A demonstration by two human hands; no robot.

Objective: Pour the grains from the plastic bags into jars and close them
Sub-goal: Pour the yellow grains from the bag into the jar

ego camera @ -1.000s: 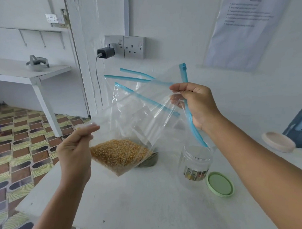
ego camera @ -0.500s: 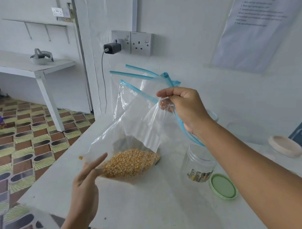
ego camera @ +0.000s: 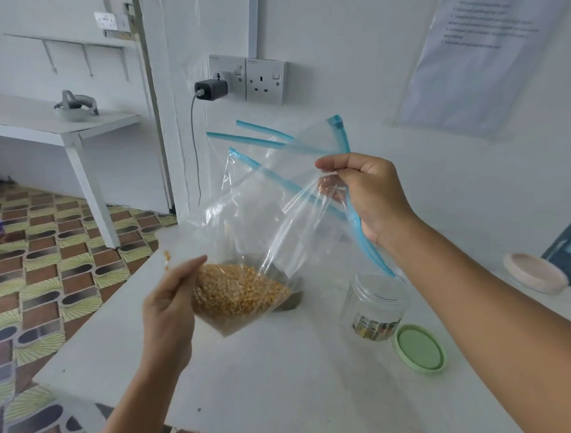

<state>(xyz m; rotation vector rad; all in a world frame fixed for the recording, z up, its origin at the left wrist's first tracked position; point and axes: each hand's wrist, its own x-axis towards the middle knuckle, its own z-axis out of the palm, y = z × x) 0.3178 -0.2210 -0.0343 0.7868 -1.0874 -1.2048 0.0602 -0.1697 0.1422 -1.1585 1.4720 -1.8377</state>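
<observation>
Head view, left to right, all placed against the jar [ego camera: 376, 302].

Left hand [ego camera: 169, 312], well left of the jar: fingers look fairly straight against the lower corner of the bag [ego camera: 264, 222], propping the grain [ego camera: 237, 294] end. Looks like support, not a real hold; whether the thumb pinches the film, can't tell.

The bag hangs above the table [ego camera: 272, 378], up and left of the jar, grain pooled in the bottom corner, blue zip strips fanned out at the top.

Right hand [ego camera: 367, 195], above the jar: fingers curled, pinching the film near the zip. More than one bag seems bunched there.

The jar is open and empty by the look of it, green lid [ego camera: 419, 348] flat just right of it. A pink lid [ego camera: 534, 272] sits further right.

Risks, as I judge them:
- The mouth is wide and floppy, the jar neck narrow. Tip without funnelling a corner and grain goes over the rim.
- The light plastic jar could topple if the bag or zip strip knocks it.
- Slack film under the left hand may slip.
- Extra bags in the pinch could block the opening.
</observation>
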